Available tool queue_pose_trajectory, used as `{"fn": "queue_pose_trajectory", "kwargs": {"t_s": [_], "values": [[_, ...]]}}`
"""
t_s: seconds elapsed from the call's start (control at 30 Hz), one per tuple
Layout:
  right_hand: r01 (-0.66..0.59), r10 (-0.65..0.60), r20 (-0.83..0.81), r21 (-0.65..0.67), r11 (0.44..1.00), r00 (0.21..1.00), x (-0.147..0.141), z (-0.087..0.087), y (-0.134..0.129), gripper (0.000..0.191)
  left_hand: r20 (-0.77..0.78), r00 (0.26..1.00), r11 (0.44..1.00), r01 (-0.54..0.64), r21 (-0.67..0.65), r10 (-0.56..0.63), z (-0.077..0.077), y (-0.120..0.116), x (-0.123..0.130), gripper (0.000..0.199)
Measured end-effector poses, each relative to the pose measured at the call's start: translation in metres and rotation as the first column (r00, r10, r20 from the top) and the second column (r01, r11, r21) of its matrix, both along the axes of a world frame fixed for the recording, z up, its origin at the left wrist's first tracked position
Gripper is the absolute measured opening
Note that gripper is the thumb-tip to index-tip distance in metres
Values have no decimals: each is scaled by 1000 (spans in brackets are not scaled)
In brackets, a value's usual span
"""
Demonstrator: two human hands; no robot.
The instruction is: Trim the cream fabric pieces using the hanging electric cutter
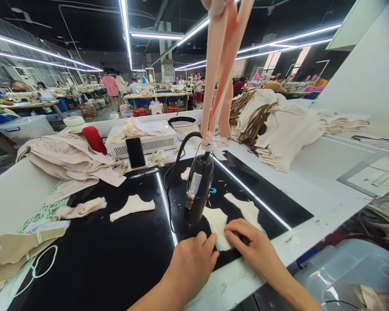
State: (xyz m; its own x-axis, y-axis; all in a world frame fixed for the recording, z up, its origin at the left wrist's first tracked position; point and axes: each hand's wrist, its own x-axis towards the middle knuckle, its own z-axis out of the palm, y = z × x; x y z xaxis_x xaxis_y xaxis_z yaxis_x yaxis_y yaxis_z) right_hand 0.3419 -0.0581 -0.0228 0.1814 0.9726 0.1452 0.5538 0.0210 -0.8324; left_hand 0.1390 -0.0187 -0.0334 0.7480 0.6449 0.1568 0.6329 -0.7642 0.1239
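Observation:
A cream fabric piece [218, 219] lies on the black work surface [116, 255] between my two hands. My left hand [194, 259] is at its left edge, fingers curled and pressed on or beside the cloth. At its right edge my right hand [251, 242] pinches the fabric between thumb and fingertips. A black cylindrical tool [198, 190] hangs just above and left of the piece, tied to peach fabric strips [218, 77]. Two more cream pieces lie flat, one on the left [132, 206] and one beyond my right hand [246, 208].
A phone [135, 152], a pen [144, 173] and a teal item [213, 190] lie farther back. Fabric piles stand at the left [68, 160] and right [288, 125]. A vented white box [142, 140] is behind. A clear bin [353, 272] sits lower right.

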Motion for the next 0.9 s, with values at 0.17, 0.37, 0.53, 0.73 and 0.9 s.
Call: {"fn": "queue_pose_trajectory", "kwargs": {"t_s": [0.17,0.37,0.53,0.73,0.9], "values": [[108,-109,-161,-10,994,981,4,13,9,30,-41,999,999,-7,-47,5,6,1,3,43],[154,-114,-289,116,981,950,2,34,16,37,-47,999,996,2,-86,-6,12,3,0,41],[190,-67,-358,320,928,931,7,39,10,24,16,1000,995,19,-97,-18,7,4,-2,40],[49,144,-378,458,888,915,0,36,-5,32,132,991,958,44,-285,-7,9,9,-6,37],[-76,250,-399,403,912,882,-22,34,-24,42,443,876,677,208,-705,192,20,21,-24,36]]}}
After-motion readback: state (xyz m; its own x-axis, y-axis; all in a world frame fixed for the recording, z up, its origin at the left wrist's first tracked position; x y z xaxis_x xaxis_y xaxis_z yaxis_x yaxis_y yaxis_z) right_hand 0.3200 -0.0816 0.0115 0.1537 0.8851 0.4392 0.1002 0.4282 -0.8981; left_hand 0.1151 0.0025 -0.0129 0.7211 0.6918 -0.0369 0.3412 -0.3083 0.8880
